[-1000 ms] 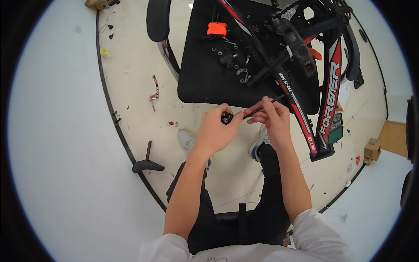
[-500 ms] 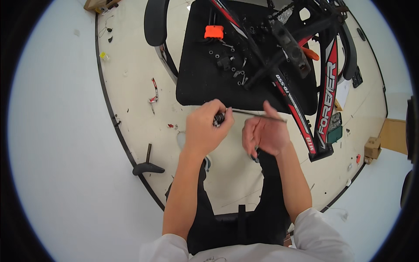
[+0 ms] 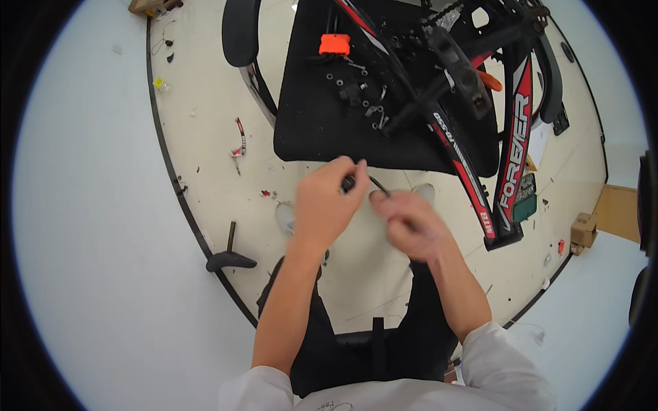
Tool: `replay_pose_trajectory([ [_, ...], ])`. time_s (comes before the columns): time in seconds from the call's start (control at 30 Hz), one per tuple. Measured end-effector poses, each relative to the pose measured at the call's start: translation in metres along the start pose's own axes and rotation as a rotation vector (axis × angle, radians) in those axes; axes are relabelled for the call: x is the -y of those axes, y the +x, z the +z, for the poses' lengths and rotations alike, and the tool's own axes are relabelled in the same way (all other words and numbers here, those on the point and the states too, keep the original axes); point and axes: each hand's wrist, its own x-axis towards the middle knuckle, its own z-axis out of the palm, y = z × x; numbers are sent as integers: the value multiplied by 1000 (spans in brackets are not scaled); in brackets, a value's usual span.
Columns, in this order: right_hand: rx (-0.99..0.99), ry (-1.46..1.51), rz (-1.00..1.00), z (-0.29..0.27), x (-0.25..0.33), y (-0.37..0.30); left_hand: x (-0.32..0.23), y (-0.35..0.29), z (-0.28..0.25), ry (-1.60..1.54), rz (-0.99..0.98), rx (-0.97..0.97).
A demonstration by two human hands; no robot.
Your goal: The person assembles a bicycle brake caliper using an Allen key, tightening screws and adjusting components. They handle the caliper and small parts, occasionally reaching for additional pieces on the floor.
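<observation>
My hands are a little apart in front of the chair. My left hand [image 3: 323, 205] is closed around a small black part [image 3: 348, 183], its dark round end showing between thumb and fingers. My right hand [image 3: 417, 226] is curled and blurred; a thin dark rod [image 3: 378, 185] runs from beside my left fingertips to it, but I cannot tell whether my fingers are clamped on it. Below are my black trousers [image 3: 432, 301] and, on the pale floor [image 3: 356, 288], my light shoes [image 3: 284, 218].

Just beyond my hands is the black chair seat [image 3: 319, 130]. Loose nuts and bolts [image 3: 373, 109] are scattered on it, with an orange block [image 3: 334, 44] farther back. A black, red and white bicycle frame [image 3: 519, 137] lies across its right side, the near end jutting past the front edge. Well off to my left, a saddle [image 3: 229, 261] with its post rests by the wall; far right, a cardboard box [image 3: 584, 229].
</observation>
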Motion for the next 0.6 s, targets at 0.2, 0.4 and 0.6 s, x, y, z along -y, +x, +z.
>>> replay_pose_trajectory([
  [0.2, -60, -137, -19, 36, -14, 27, 3, 21, -10, -491, -494, -10],
  [0.4, -75, -219, -187, 15, 3, 28, 0, 30, -30, -743, -588, -11],
  [0.6, 54, -248, -107, 24, -9, 24, -7, 19, -29, -923, -619, 68],
])
